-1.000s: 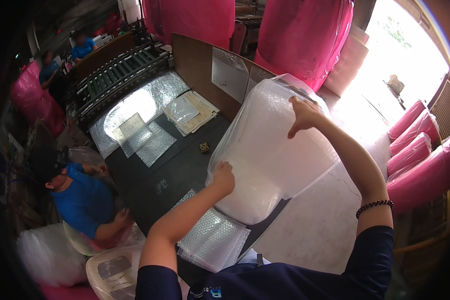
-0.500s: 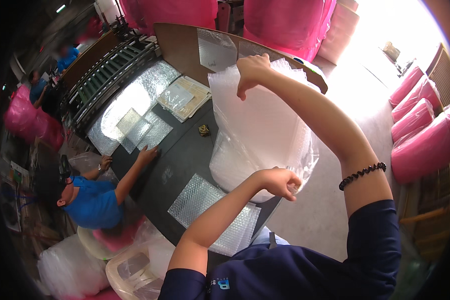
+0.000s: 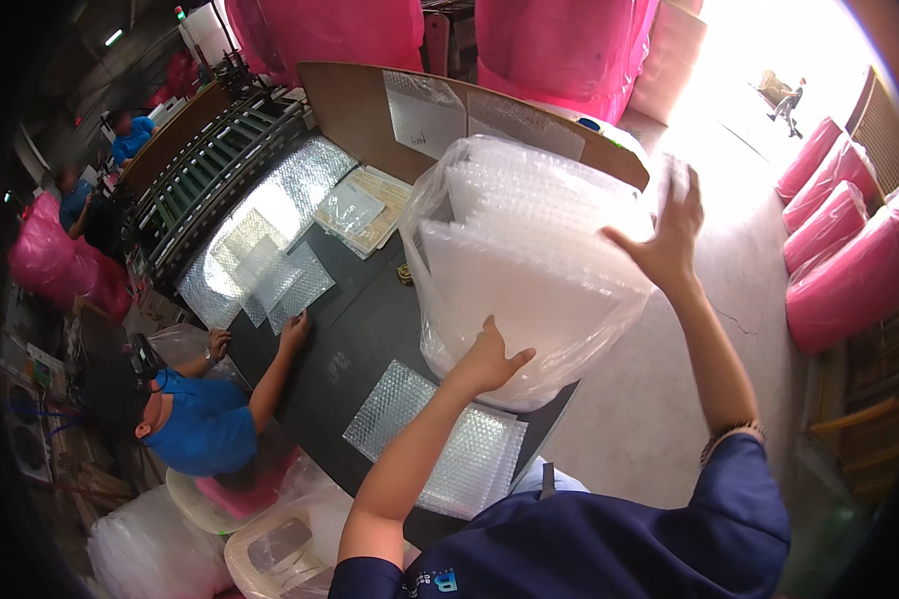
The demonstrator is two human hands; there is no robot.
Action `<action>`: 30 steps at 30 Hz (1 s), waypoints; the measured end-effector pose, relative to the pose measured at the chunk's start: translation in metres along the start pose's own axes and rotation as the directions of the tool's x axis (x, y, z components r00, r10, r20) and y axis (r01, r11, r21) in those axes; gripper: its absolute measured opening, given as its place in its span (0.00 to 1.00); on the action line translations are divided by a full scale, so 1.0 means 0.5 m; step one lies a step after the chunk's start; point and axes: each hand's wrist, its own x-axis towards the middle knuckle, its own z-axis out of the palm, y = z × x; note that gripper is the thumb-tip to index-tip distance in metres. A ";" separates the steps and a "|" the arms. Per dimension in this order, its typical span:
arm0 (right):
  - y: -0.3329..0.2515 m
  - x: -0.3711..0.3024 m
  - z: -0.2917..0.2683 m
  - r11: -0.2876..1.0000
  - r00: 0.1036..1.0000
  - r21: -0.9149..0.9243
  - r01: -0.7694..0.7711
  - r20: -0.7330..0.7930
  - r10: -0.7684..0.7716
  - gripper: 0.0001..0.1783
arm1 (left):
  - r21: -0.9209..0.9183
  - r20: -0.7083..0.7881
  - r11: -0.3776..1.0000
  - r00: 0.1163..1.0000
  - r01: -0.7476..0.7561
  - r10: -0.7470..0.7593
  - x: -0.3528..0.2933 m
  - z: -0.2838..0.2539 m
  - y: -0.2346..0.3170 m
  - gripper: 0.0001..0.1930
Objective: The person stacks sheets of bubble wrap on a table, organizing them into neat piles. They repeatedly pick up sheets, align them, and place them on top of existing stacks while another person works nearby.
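Note:
A large clear plastic bag [image 3: 559, 384] stands near the right edge of the dark table, full of stacked bubble-wrap sheets [image 3: 539, 270] whose edges show through its upper part. My left hand [image 3: 487, 361] lies against the bag's near face, thumb and index finger apart. Beside the bag's right side, my right hand [image 3: 672, 240] is raised with its fingers spread; it is slightly blurred, and whether it touches the film I cannot tell. Under my left forearm, flat bubble-wrap pouches [image 3: 400, 404] rest on the table.
A co-worker in a blue shirt [image 3: 205, 424] handles small bubble-wrap pieces [image 3: 305, 280] at the table's left side. Papers [image 3: 385, 205] lie near an upright brown board [image 3: 350, 95]. A roller conveyor [image 3: 215, 160] stands far left. Pink wrapped bundles [image 3: 844, 280] line the right.
My right hand has moved from the bag's far edge to its right side. My left hand has shifted left and forward from the near right corner. The film now surrounds the stack more fully.

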 end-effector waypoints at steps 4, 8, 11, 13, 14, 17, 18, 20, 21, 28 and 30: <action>0.102 -0.068 0.098 0.488 0.844 0.688 -0.537 0.431 0.321 0.29 | -0.273 -0.269 0.957 0.963 -0.095 0.019 0.104 0.075 -0.018 0.66; 0.070 0.003 0.080 0.506 0.798 0.743 -0.438 0.062 0.600 0.32 | -0.094 -0.258 0.987 0.954 0.130 -0.151 0.151 0.082 0.101 0.66; 0.034 -0.037 0.126 0.420 0.678 0.691 -0.589 0.140 0.721 0.52 | 0.247 0.012 0.962 0.992 0.119 -0.125 0.129 0.044 0.129 0.62; 0.043 -0.087 0.211 0.152 0.609 0.725 -0.671 0.422 0.672 0.59 | 0.390 0.166 0.918 0.986 -0.074 0.009 0.120 0.056 0.133 0.54; 0.010 -0.096 0.219 0.267 0.665 0.702 -0.661 0.381 0.643 0.60 | 0.455 0.163 0.877 0.983 -0.153 0.087 0.102 0.058 0.133 0.48; -0.043 -0.100 0.242 0.328 0.732 0.795 -0.510 0.201 0.650 0.53 | 0.686 0.045 0.651 0.912 -0.325 0.407 0.043 0.063 0.097 0.27; -0.069 -0.119 0.222 0.399 0.771 0.804 -0.441 0.113 0.626 0.50 | 0.606 0.059 0.706 0.906 -0.367 0.420 0.015 0.062 0.070 0.25; -0.166 -0.170 0.130 0.704 0.858 0.680 -0.205 -0.222 0.464 0.38 | 0.397 0.095 0.789 0.876 -0.469 0.473 -0.096 -0.001 0.099 0.20; -0.154 -0.239 0.114 0.949 0.937 0.313 0.040 -0.341 0.073 0.37 | 0.363 -0.051 0.784 0.829 -0.504 0.557 -0.140 -0.017 0.069 0.17; -0.293 -0.708 0.384 0.985 0.504 0.154 -0.073 0.858 -0.097 0.45 | -0.453 -0.797 0.791 0.210 0.411 -0.566 -0.346 0.143 -0.505 0.25; -0.301 -0.746 0.442 0.990 0.530 0.127 -0.068 0.845 -0.072 0.54 | -0.056 -0.950 0.776 0.205 0.628 -0.235 -0.359 0.175 -0.543 0.37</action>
